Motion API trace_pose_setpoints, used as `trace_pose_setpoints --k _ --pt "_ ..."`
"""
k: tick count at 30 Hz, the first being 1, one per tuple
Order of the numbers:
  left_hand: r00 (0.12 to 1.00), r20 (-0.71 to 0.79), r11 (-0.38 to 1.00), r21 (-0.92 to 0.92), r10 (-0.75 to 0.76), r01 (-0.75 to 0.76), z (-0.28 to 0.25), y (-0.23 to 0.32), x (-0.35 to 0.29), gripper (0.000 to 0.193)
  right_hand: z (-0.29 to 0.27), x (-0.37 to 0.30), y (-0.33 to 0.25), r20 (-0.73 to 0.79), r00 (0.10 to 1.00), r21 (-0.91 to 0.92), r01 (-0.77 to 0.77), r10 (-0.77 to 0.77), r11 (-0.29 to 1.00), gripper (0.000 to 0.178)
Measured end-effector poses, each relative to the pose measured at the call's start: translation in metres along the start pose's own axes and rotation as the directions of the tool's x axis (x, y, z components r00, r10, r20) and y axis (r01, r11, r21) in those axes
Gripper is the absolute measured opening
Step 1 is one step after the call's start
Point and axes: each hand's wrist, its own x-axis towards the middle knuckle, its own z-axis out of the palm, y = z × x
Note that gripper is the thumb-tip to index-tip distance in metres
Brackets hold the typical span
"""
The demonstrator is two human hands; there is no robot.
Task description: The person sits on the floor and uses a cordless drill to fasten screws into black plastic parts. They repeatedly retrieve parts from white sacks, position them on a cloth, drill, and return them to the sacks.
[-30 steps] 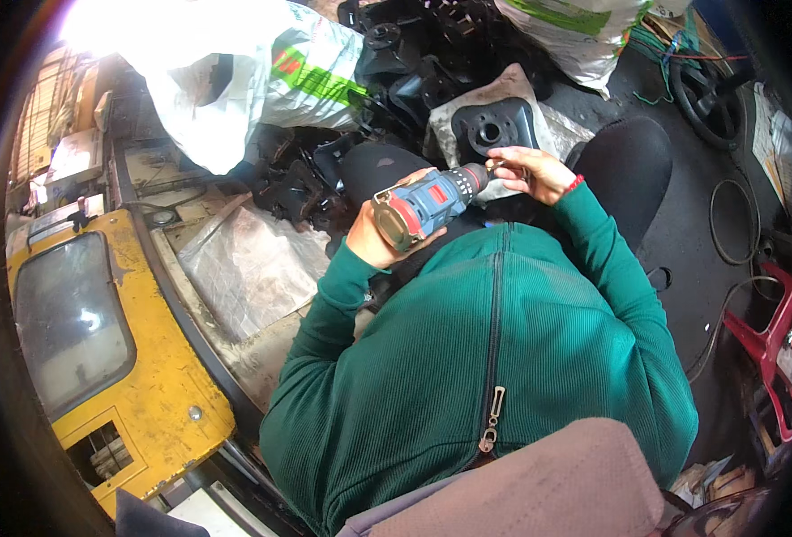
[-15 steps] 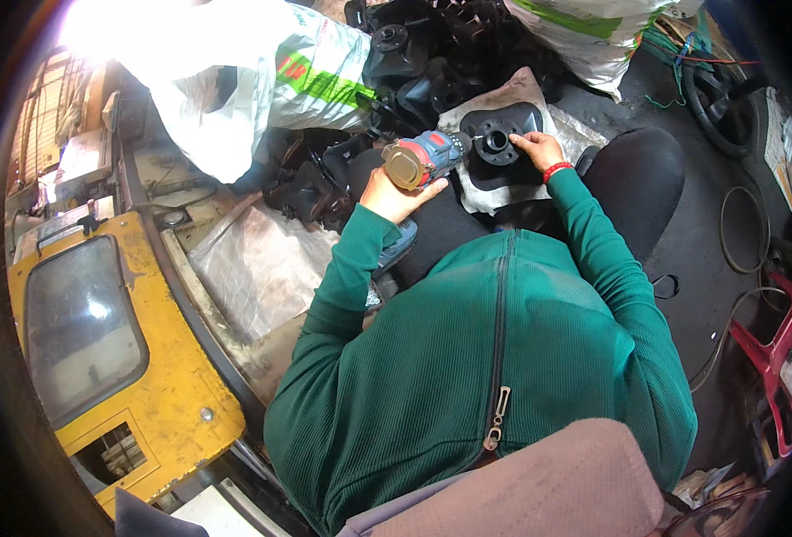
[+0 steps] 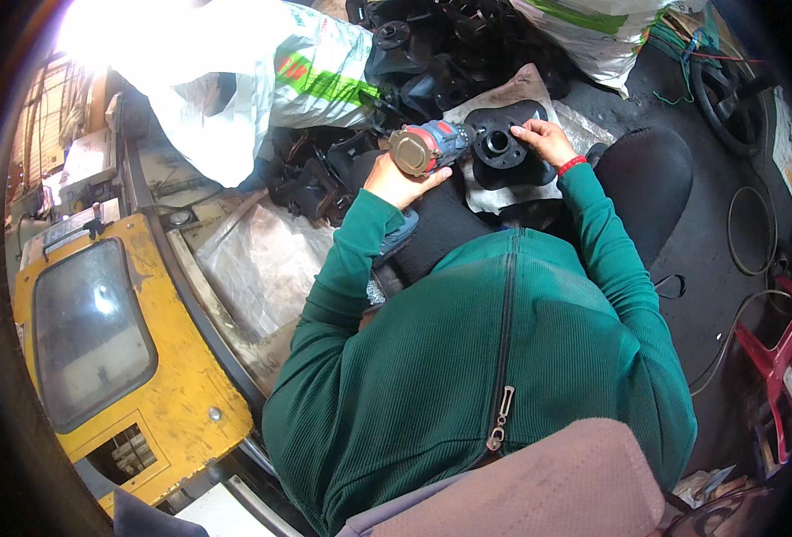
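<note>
In my left hand (image 3: 398, 182) is a blue and red cordless drill (image 3: 445, 139), the fingers wrapped round its grip. The drill's front end points right, close beside the raised round hub of a black flanged part (image 3: 496, 161). That part has a wide flat plate and a ring-shaped opening in its middle. It rests on a pale, dirty cloth or sheet (image 3: 490, 199) between my legs. My right hand (image 3: 546, 141), with a red band at the wrist, is closed in a pinch at the right side of the hub. Whether a small piece is between its fingertips, I cannot tell.
Many similar black parts (image 3: 432, 54) are heaped beyond the work. White and green sacks (image 3: 320, 76) stand at the far left and far right. A yellow machine panel (image 3: 181, 385) is at the left. A red plastic frame (image 3: 776, 358) and a steering wheel (image 3: 723, 103) are at the right.
My right fingertips have shifted slightly farther up along the hub's side. The drill has turned a little and remains beside the black part. The view has shifted slightly.
</note>
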Motion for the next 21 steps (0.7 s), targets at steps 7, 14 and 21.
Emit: trace_pose_setpoints --k 7,14,21 --pt "0.981 0.146 0.954 -0.255 -0.124 0.159 -0.002 -0.004 0.021 0.056 0.002 0.013 0.006 -0.005 0.994 -0.063 0.113 -0.113 0.992 0.039" --pt "0.958 0.208 0.909 -0.325 -0.198 0.259 0.002 -0.003 0.036 0.055 0.007 0.020 0.011 -0.064 0.994 -0.114 0.075 -0.083 0.991 0.040" --pt "0.941 0.249 0.899 -0.317 -0.230 0.304 0.005 0.000 0.043 0.054 0.009 0.022 0.018 -0.117 0.987 -0.148 0.089 -0.107 0.985 0.040"
